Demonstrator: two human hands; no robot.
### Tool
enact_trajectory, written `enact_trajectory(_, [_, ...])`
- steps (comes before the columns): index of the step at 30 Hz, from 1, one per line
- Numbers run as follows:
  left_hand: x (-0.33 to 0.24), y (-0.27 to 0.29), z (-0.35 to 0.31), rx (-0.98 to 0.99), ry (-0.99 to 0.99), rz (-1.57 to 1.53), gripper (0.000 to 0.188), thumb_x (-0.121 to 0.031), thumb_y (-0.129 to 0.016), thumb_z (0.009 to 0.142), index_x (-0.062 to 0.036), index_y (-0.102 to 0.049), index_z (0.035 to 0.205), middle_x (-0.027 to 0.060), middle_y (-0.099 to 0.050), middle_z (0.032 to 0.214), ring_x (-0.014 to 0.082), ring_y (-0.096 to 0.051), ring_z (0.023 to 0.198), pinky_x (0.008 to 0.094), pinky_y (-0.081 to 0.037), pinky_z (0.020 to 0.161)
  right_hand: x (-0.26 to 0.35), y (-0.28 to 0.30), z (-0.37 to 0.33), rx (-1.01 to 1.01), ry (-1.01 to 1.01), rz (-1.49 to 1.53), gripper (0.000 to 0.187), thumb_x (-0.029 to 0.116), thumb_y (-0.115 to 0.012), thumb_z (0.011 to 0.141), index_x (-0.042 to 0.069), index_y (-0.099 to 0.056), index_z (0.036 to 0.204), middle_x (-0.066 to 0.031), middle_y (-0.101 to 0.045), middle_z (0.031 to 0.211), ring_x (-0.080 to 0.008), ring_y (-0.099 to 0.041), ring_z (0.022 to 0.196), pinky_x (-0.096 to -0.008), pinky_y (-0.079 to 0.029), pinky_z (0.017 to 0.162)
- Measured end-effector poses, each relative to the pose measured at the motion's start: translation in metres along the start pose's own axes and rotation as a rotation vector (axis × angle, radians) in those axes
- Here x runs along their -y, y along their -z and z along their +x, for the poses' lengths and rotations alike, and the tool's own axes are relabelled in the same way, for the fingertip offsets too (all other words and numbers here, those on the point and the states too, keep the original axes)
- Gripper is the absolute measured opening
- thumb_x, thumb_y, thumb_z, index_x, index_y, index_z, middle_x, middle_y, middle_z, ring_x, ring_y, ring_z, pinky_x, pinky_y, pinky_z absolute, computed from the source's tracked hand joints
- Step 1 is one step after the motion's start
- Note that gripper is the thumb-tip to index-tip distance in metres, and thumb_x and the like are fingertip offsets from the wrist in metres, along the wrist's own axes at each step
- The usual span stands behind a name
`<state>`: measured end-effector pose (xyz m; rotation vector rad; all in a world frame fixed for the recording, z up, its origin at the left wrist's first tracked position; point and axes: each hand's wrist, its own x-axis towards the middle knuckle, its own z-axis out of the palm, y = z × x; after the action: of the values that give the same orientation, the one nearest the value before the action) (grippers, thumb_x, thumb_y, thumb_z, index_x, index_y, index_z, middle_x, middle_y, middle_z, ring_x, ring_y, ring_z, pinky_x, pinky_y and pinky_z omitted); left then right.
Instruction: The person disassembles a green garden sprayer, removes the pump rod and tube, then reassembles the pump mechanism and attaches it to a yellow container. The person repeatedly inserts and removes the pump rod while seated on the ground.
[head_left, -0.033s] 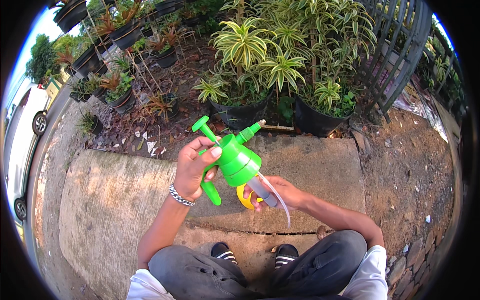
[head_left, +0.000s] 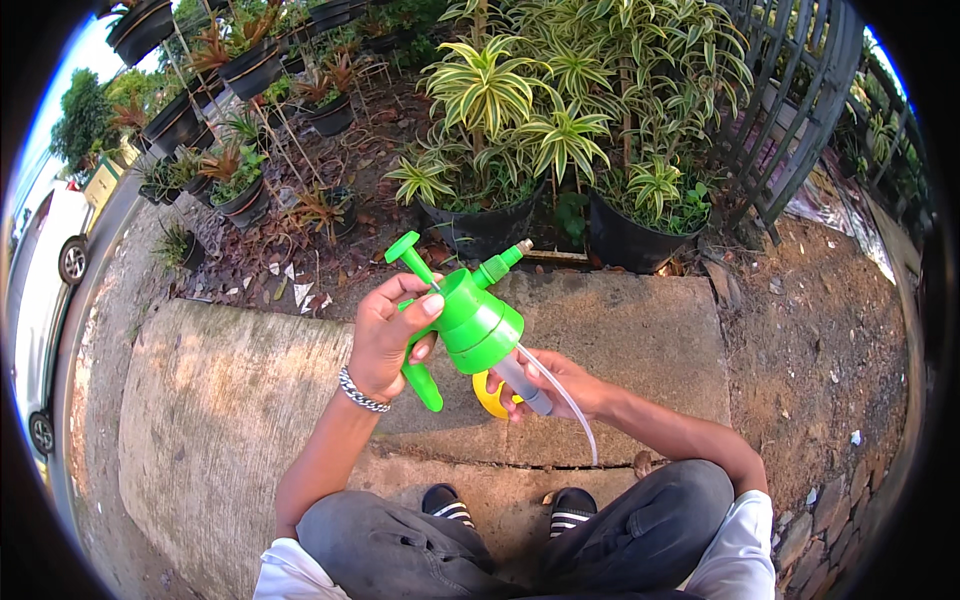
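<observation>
"Hands first, then: what have they got?"

"Left hand (head_left: 385,340) is wrapped firmly round the green sprayer head (head_left: 478,325), thumb up beside the plunger (head_left: 402,248). Right hand (head_left: 580,385) has its fingers curled at the grey cylinder (head_left: 520,380) and a yellow piece (head_left: 482,395). How tight its hold is, I can't tell; the cylinder hides too much."

"And where's the sprayer head sitting?"

"Nowhere, it's held up in the air, over the concrete slab (head_left: 230,400). From where I stand it's right of the slab's middle, with the nozzle (head_left: 500,265) reaching across the far edge, toward the black pots (head_left: 640,235)."

"Has anything moved just now?"

"Just the clear tube (head_left: 590,432), really. It's swung outward, so its loose end hangs lower and nearer the slab's right edge than it did. Oh, and that white vehicle (head_left: 48,270) on the road past the left edge has shifted a little."

"Does the swing matter?"

"Not much, I'd say. The sprayer head and both arms look practically where they were, so I'd judge nothing's been fitted or undone. It does show the tube's lower end is free, joined to nothing."
</observation>
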<state>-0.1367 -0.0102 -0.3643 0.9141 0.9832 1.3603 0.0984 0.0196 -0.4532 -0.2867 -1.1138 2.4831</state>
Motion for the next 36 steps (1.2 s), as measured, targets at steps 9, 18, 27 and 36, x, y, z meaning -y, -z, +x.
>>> enact_trajectory(9, [-0.004,0.001,0.007,0.034,-0.004,-0.025,0.03,-0.016,-0.072,0.085,-0.0015,-0.058,0.108,0.0032,-0.063,0.088,0.0022,-0.047,0.051,0.0164,-0.037,0.042,0.011,0.003,0.005,0.021,-0.025,0.007,0.036,0.037,-0.057,0.098,0.004,-0.053,0.115,-0.0056,-0.06,0.098,-0.0102,-0.055,0.075,-0.0266,-0.049,0.062])
enact_trajectory(18, [-0.003,-0.002,0.007,0.044,-0.022,-0.034,0.032,-0.016,-0.073,0.084,-0.0017,-0.057,0.109,0.0038,-0.064,0.089,0.0021,-0.047,0.051,0.0166,-0.037,0.042,0.007,0.008,0.006,0.016,-0.027,-0.053,0.038,0.039,-0.059,0.097,0.005,-0.052,0.111,-0.0051,-0.059,0.095,-0.0084,-0.053,0.069,-0.0237,-0.045,0.057])
enact_trajectory(27, [-0.002,-0.001,0.008,0.047,-0.016,-0.035,0.034,-0.017,-0.073,0.084,-0.0018,-0.056,0.109,0.0041,-0.064,0.087,0.0033,-0.047,0.049,0.0172,-0.036,0.041,0.005,0.018,0.007,0.036,-0.026,-0.061,0.042,0.04,-0.054,0.099,0.002,-0.053,0.117,-0.0075,-0.059,0.104,-0.0132,-0.06,0.078,-0.0288,-0.051,0.064])
enact_trajectory(36, [-0.004,-0.002,0.005,0.002,-0.035,-0.014,0.034,-0.017,-0.073,0.084,-0.0016,-0.056,0.109,0.0036,-0.063,0.087,0.0033,-0.047,0.05,0.017,-0.036,0.041,0.002,0.013,0.009,-0.019,0.029,-0.165,0.041,0.041,-0.054,0.099,0.003,-0.054,0.114,-0.0064,-0.062,0.1,-0.0133,-0.06,0.084,-0.0313,-0.052,0.072])
